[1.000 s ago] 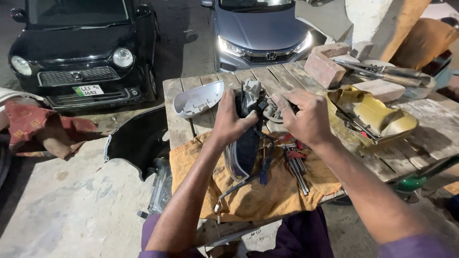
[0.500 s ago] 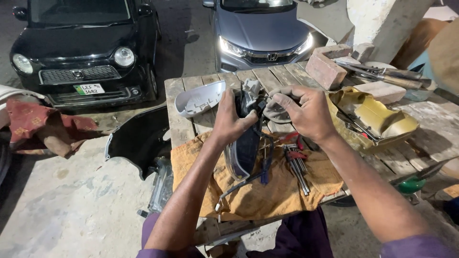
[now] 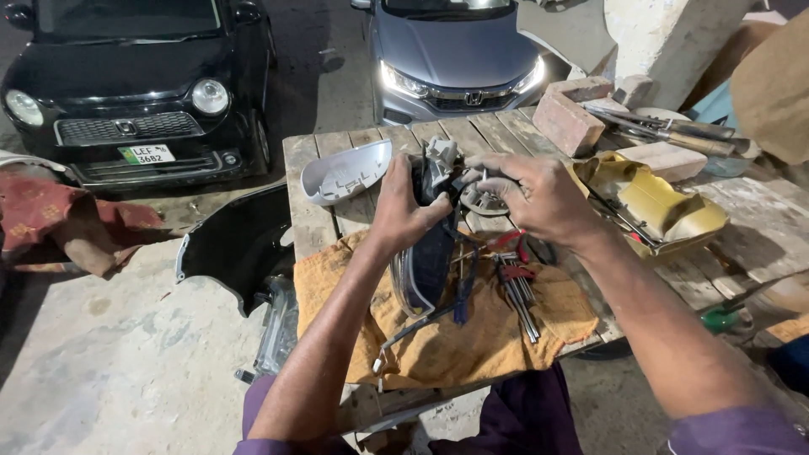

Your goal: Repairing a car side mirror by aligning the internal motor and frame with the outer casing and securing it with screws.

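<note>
Side-mirror assembly [image 3: 430,253] held upright over orange cloth [image 3: 447,337] at table centre, gripped by left hand [image 3: 403,209] closed round its upper body. Right hand [image 3: 539,195] at 3 o'clock of it, fingers curled on small round part [image 3: 484,202] at top. Grey mirror cover [image 3: 345,173] at 10 o'clock on wooden table [image 3: 320,227]; pliers [image 3: 514,270] at 4 o'clock.

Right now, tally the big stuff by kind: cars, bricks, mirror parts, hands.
Cars: 2, black car, grey car
Bricks: 2, red brick, pale brick
Mirror parts: 3, silver mirror cover, yellow mirror housing, held side mirror assembly
Hands: 2, left hand, right hand
Total: 9
</note>
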